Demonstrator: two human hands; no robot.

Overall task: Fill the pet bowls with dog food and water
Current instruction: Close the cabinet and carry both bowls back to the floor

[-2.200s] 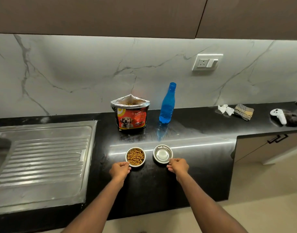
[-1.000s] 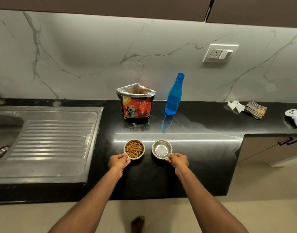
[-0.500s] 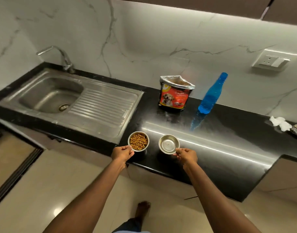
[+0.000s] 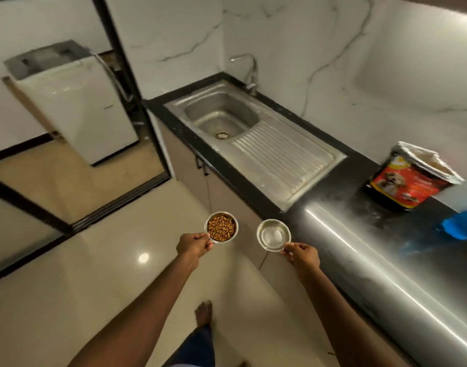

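Steel bowls, two: my left hand (image 4: 194,246) pinches the kibble bowl (image 4: 221,227), right hand (image 4: 303,256) pinches the water bowl (image 4: 273,235); one food bag (image 4: 409,178), print unreadable.

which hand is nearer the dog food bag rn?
Right. The right hand, holding the water bowl, is at the edge of the counter where the dog food bag stands. The left hand, holding the kibble bowl, is farther out over the floor.

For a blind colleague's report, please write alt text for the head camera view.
The left hand holds a steel bowl of dog food and the right hand a steel bowl of water, both above the floor beside a black counter with a sink and dog food bag.
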